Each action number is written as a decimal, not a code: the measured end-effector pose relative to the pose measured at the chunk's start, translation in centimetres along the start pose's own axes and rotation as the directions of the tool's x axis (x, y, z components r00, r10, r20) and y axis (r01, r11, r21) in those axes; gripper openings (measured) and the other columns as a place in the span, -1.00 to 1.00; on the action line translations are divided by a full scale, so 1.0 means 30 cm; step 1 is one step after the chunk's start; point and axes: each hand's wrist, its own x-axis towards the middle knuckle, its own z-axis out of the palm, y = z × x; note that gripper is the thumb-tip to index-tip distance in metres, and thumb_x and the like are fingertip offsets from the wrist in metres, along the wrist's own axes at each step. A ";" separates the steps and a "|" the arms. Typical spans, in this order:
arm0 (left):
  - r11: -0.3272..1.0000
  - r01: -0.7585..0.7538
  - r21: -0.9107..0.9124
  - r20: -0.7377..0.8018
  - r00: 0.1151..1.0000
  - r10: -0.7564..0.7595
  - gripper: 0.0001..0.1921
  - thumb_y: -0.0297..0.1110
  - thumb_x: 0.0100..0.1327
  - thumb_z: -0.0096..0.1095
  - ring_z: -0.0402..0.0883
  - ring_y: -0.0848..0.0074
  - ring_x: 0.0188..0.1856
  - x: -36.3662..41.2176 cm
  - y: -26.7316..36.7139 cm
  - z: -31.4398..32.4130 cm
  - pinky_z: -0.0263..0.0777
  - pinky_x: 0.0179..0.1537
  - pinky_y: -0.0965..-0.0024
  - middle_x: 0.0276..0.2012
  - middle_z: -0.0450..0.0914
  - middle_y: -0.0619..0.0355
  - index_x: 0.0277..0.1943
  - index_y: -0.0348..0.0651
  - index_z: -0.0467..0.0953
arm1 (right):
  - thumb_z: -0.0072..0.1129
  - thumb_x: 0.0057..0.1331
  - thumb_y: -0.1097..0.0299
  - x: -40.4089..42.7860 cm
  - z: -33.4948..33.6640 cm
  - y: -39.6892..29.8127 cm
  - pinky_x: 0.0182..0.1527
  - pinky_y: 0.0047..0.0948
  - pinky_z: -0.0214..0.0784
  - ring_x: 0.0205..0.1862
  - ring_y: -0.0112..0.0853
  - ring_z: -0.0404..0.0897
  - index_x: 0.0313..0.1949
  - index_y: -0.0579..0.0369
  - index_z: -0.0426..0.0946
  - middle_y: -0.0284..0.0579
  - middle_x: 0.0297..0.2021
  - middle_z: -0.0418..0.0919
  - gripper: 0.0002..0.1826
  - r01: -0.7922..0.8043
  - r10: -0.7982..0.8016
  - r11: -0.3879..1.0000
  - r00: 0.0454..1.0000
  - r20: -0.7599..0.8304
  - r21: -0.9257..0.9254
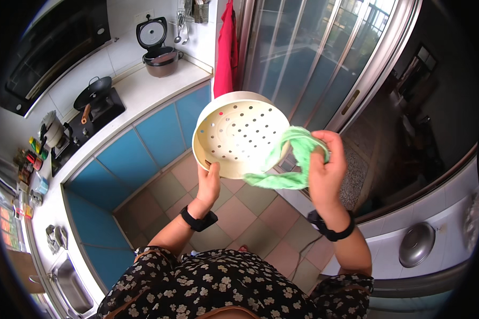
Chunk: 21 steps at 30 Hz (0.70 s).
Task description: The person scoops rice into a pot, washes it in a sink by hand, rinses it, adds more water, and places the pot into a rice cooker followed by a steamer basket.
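Note:
A round cream steamer basket (239, 137) with a perforated bottom is held up in front of me, tilted so its inside faces me. My left hand (208, 184) grips its lower left rim, with the thumb over the edge. At the basket's right side, my right hand (328, 169) pinches a green cloth (299, 153) between thumb and fingers. The cloth hangs in a loop, and its loose ends overlap the basket's lower right wall. Whether the cloth touches the wall there, I cannot tell.
An open rice cooker (161, 62) stands on the white counter (171, 81) at back left. A wok (94, 93) and a pot (52, 129) are on the gas stove (99, 115). A sink (72, 285) lies at lower left. A metal lid (417, 244) is at right, near the sliding door (303, 60).

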 end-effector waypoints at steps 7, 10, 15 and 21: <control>0.992 -0.095 0.080 0.038 0.995 0.092 -0.47 -0.19 0.46 -0.16 0.16 0.42 0.24 -0.058 -0.015 0.196 0.06 0.26 0.37 0.21 0.19 0.04 0.35 -0.24 -0.04 | -0.10 0.20 0.62 -0.100 0.281 0.221 0.11 -0.21 0.31 0.15 -0.02 0.38 0.09 0.31 0.31 0.11 0.13 0.34 -0.58 0.218 -0.270 0.963 0.745 0.610 0.160; 0.909 -0.182 0.376 0.040 0.983 0.180 -0.55 -0.23 0.48 -0.23 0.21 0.45 0.20 -0.037 0.018 0.098 0.14 0.21 0.39 0.16 0.24 0.06 0.31 -0.24 0.04 | -0.12 0.20 0.59 -0.153 0.344 0.225 0.04 -0.22 0.35 0.09 -0.05 0.42 0.00 0.30 0.39 0.05 0.06 0.42 -0.65 0.137 -0.258 0.961 0.758 0.599 0.240; 0.888 -0.152 0.435 -0.157 0.958 0.241 -0.66 -0.38 0.47 -0.23 0.34 0.46 0.07 0.094 0.037 -0.047 0.23 0.13 0.42 0.03 0.35 0.10 0.23 -0.27 0.15 | 0.00 0.06 0.50 -0.091 0.454 0.420 -0.19 -0.31 0.40 -0.19 -0.26 0.51 -0.30 0.16 0.49 -0.15 -0.25 0.51 -0.82 0.523 -0.379 0.843 0.414 0.828 0.124; 0.701 -0.245 0.669 -0.101 0.905 0.413 -0.71 -0.59 0.38 -0.22 0.38 0.44 0.05 0.310 0.019 -0.172 0.24 0.10 0.43 0.00 0.40 0.06 0.14 -0.32 0.24 | 0.09 -0.04 0.40 0.150 0.693 0.560 -0.34 -0.38 0.35 -0.34 -0.36 0.52 -0.55 0.00 0.52 -0.21 -0.53 0.51 -0.96 0.865 -0.338 0.498 0.256 0.906 -0.059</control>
